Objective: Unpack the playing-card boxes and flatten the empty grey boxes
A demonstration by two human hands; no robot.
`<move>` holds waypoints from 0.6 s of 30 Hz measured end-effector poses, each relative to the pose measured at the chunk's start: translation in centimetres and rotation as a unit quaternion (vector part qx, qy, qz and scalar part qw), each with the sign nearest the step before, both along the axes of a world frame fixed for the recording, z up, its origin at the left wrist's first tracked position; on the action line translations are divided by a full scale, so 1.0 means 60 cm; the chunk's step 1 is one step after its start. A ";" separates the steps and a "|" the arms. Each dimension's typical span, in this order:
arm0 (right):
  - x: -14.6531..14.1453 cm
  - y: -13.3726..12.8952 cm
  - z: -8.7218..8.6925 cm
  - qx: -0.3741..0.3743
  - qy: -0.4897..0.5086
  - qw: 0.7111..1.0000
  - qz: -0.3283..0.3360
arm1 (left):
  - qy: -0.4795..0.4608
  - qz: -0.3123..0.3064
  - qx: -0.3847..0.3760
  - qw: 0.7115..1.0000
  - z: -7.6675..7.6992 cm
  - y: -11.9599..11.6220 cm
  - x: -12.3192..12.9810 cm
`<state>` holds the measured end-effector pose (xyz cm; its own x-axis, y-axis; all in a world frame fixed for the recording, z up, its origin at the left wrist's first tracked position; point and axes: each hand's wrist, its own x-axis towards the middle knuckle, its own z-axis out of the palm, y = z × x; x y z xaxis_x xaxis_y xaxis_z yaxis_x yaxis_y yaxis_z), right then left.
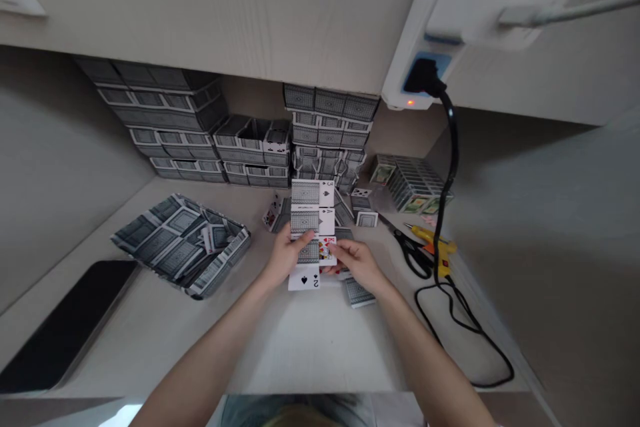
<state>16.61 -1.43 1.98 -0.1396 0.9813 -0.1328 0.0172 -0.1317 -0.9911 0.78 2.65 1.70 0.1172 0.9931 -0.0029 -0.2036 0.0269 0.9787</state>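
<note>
My left hand (284, 259) grips the left edge of a panel of joined playing cards (305, 221), its thumb lying on the patterned backs. Along the panel's right side show a three and an ace of spades, face up; a two of spades sits at the near end. My right hand (361, 263) is closed on a red king card (326, 251) at the panel's right edge, thumb on top and fingers partly hidden below. Just under that hand lies a stack of face-down cards (359, 293) on the desk (320, 353).
Blocks built from cards (330, 127) stand along the back wall. On the left are a card-covered tray (220, 280) and a black flat object (65, 327). To the right lie black scissors (413, 252), a yellow glue gun (443, 253), its looping black cord (453, 160) and wrapped card decks (417, 180). A power strip (413, 73) hangs above.
</note>
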 end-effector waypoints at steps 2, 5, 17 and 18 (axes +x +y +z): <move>0.017 0.006 -0.008 0.025 -0.071 0.996 -0.054 | 0.002 0.011 0.014 1.000 -0.003 0.004 -0.003; 0.050 0.016 -0.021 0.129 -0.275 0.931 -0.204 | 0.023 0.039 0.049 0.998 -0.006 0.012 -0.008; 0.050 0.017 -0.046 0.092 -0.406 0.892 -0.178 | 0.057 0.059 0.037 0.996 -0.003 0.015 -0.013; 0.050 0.018 -0.046 0.090 -0.400 0.893 -0.186 | 0.061 0.052 0.027 0.996 -0.003 0.015 -0.014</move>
<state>19.59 -0.37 -0.77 0.2696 0.9553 0.1213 0.7178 -0.1154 -0.6866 -0.06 3.56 1.51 0.0154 0.9990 0.0420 -0.0812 -0.0406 0.9959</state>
